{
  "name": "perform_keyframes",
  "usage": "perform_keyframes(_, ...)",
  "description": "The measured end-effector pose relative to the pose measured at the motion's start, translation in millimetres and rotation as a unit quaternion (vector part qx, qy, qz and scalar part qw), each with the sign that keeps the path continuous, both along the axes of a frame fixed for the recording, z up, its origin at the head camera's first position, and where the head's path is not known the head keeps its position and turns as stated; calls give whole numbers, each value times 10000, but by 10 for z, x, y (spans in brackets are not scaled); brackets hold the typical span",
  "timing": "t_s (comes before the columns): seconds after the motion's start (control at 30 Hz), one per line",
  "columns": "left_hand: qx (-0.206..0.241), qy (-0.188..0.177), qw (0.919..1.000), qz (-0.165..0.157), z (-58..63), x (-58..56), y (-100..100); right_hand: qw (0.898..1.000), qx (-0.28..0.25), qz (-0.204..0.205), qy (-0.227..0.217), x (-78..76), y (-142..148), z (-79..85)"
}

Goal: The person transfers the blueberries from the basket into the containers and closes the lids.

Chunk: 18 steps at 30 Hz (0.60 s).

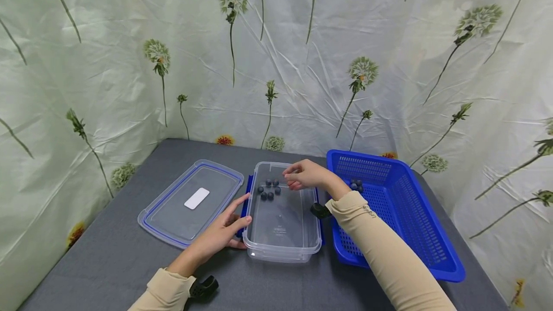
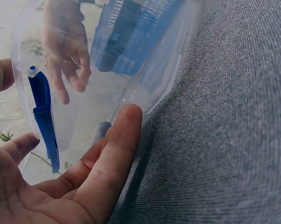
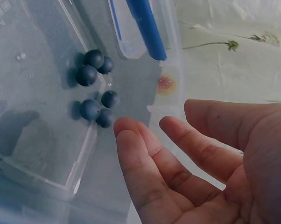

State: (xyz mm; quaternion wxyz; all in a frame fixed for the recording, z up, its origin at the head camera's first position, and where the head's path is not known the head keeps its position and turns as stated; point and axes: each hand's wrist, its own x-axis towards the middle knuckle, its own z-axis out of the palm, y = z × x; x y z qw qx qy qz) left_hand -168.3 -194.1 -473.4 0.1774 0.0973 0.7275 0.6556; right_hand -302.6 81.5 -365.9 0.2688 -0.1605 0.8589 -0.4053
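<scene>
Several blueberries (image 3: 87,75) lie in the far part of a clear plastic container (image 1: 282,222) with blue side clips. Over that container, my right hand (image 1: 306,175) hovers with loosely bent fingers and nothing between them. The right wrist view shows its fingertips (image 3: 131,142) apart from the fruit. At the container's left wall my left hand (image 1: 225,227) rests, thumb at the rim and fingers spread along the side and near the bottom corner. A blue clip (image 2: 45,119) hangs between its thumb and fingers in the left wrist view. More blueberries (image 1: 356,185) sit in a blue basket (image 1: 393,215).
A clear lid (image 1: 173,205) with a blue seal and a white label (image 1: 197,198) lies flat left of the container. The basket stands close on the right, under my right forearm. A dandelion-patterned curtain (image 1: 276,61) rises behind the grey table (image 1: 108,253).
</scene>
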Motion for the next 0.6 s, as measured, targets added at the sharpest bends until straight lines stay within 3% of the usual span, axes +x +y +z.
perform_keyframes(0.6, 20, 134, 9999, -74, -8, -7, -3, 9991, -336, -196, 166, -62, 433, 132)
